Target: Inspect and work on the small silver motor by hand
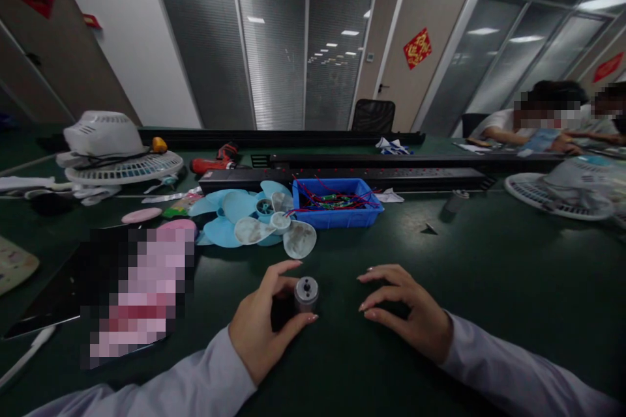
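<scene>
Two hands low on the dark green table (489,260): left hand (261,332) curls round a small grey motor (306,293), thumb and fingers pinching its sides as it stands upright. Right hand (408,313), at three o'clock from it, rests loosely spread, empty. Fan blades (254,218) and blue bin (337,203) lie at twelve o'clock.

Two hands, left (259,332) and right (411,316); one small metal motor (306,293); one blue bin (337,203); two fan blades, blue (229,215) and clear (278,231); one red drill (215,159), upper left
</scene>
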### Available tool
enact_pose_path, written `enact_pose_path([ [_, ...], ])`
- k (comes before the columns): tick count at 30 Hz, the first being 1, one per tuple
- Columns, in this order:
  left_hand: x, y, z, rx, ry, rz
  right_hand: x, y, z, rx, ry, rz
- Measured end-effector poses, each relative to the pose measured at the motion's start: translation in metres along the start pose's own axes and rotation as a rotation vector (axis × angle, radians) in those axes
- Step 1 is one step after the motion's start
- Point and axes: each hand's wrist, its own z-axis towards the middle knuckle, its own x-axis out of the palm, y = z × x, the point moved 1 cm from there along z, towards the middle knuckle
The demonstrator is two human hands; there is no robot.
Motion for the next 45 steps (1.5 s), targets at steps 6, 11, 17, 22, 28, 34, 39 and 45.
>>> enact_pose_path([
  [6, 0.0, 0.0, 0.0, 0.014, -0.007, -0.011, 0.001, 0.005, 0.002, 0.003, 0.026, -0.044],
  [11, 0.0, -0.001, -0.001, -0.017, -0.002, -0.015, 0.0, 0.002, 0.0, 0.004, 0.051, -0.052],
  [17, 0.001, -0.002, 0.001, -0.006, -0.008, -0.021, 0.004, 0.012, 0.017, -0.064, -0.135, 0.114],
  [22, 0.002, 0.002, 0.002, 0.017, 0.011, 0.002, 0.025, 0.043, 0.047, -0.214, -0.254, 0.276],
  [28, 0.002, 0.004, 0.002, 0.045, 0.016, -0.006, 0.045, 0.06, 0.066, -0.267, -0.195, 0.386],
  [34, 0.002, 0.001, 0.001, 0.017, 0.017, -0.009, 0.045, 0.056, 0.066, -0.233, -0.128, 0.422],
  [39, 0.003, 0.001, 0.001, 0.009, 0.007, -0.045, 0.044, 0.057, 0.064, -0.225, -0.09, 0.444],
  [45, 0.003, 0.0, 0.002, -0.043, 0.03, -0.061, 0.046, 0.057, 0.063, -0.227, -0.105, 0.431],
])
